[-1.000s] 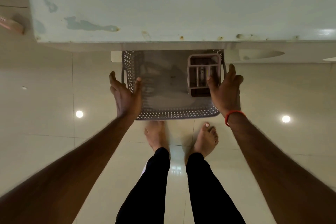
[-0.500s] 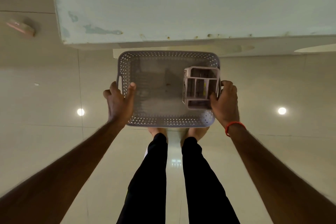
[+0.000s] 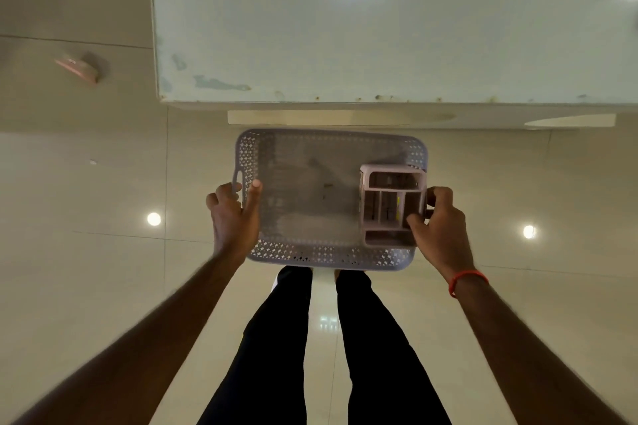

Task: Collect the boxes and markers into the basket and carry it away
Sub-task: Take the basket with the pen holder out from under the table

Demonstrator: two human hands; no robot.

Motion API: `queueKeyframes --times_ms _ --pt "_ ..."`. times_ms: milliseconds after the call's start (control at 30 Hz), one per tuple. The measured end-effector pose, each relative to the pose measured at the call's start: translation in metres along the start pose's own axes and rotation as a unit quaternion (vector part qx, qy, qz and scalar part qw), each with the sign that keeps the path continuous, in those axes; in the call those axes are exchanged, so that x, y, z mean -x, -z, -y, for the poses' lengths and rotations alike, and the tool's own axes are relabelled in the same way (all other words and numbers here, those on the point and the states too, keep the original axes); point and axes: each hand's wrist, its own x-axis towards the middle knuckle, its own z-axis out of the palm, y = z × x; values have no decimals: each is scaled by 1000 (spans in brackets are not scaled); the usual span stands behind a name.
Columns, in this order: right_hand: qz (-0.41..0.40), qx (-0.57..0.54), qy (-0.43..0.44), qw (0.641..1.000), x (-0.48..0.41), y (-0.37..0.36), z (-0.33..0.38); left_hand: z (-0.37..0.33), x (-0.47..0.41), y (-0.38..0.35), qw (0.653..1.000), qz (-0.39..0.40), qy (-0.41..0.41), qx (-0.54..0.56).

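Note:
I hold a grey perforated plastic basket [image 3: 310, 255] level in front of me, above the floor and just short of the table edge. My left hand [image 3: 232, 214] grips its left rim at the handle slot, thumb inside the wall. My right hand [image 3: 438, 224] grips the right rim, thumb lying against a pink divided organiser box [image 3: 392, 205] that stands in the basket's right half. Thin marker-like items sit in the organiser's compartments, too blurred to tell apart. The rest of the basket floor is bare.
A pale green table [image 3: 379, 21] with a chipped, rust-spotted front edge fills the upper view. A small pink object [image 3: 77, 67] lies on the tiled floor at left. My legs in black trousers [image 3: 310, 348] stand below the basket. Ceiling lights reflect off the glossy tiles.
The basket has come out from under the table edge and risen toward me. Both hands went from loosely touching its sides to gripping the rims. My feet are now hidden beneath it.

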Motion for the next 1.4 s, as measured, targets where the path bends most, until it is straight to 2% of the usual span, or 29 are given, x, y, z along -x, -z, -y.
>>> queueKeyframes --times_ms 433,567,867,1067,1200,1400 --pt "-74 -49 18 996 56 40 31 -42 31 62 997 19 -36 -67" --pt "-106 -72 37 991 53 56 45 -52 29 81 994 20 -74 -80" --pt "-170 -103 113 973 -24 74 81 -94 -12 93 989 -20 -133 -58" --pt "-168 -80 142 972 -83 90 108 -131 -42 89 990 -13 -143 -13" --pt "-163 -30 163 973 -118 105 128 -159 -66 91 991 -7 -128 25" --pt "-153 33 163 974 -156 116 152 -191 -93 93 991 -13 -130 23"
